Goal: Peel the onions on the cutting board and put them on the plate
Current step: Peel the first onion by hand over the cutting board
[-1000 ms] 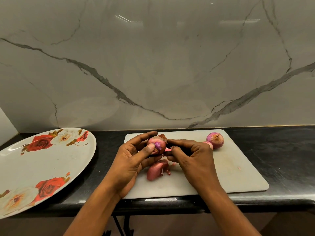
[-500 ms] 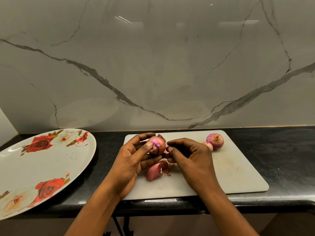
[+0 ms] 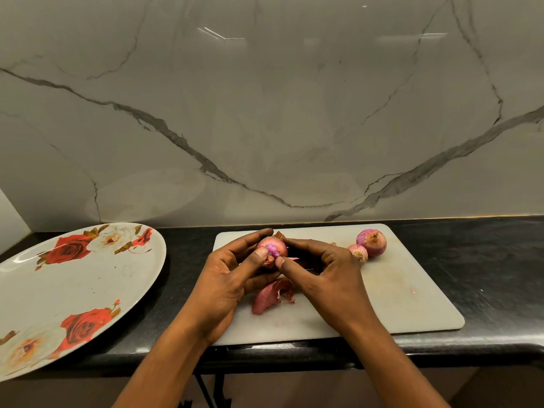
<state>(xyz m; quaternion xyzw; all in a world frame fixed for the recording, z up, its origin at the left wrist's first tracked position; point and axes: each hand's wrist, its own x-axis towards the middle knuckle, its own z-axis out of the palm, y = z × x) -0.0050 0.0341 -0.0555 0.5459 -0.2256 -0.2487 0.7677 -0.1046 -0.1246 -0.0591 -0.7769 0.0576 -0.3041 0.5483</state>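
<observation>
1. Directly below the head camera, two bare hands meet over the far left part of a white cutting board point(image 3: 412, 295).
2. The left hand point(image 3: 226, 287) cups a half-peeled onion point(image 3: 272, 248), which is raised just above the board. Its fingers curl round the back of the bulb. Its thumb presses on the front, where glossy purple-pink flesh shows.
3. The right hand point(image 3: 329, 278) comes in from the right with its fingers curled. Its thumb tip touches the lower edge of the same onion and its forefinger reaches to the upper right side, so it pinches the bulb. A thin pale sliver of skin juts out beside that thumb. Whether the fingers hold the sliver itself cannot be told.
4. A flap of dry brown skin stands up at the top of the held bulb.
5. A curled piece of reddish loose peel point(image 3: 270, 295) lies on the board just beneath the hands, towards the near edge.
6. Two more onions with their skins on sit towards the far right of the board. The larger onion point(image 3: 371, 242) touches the small onion point(image 3: 359, 252) on its left. The small one lies just beside the right hand's knuckles.
7. A large white plate point(image 3: 73, 290) printed with red and cream roses rests to the left, apart from the board.
8. Board and plate both sit on a black countertop point(image 3: 485, 260), backed by a grey-veined marble wall point(image 3: 265, 113).
</observation>
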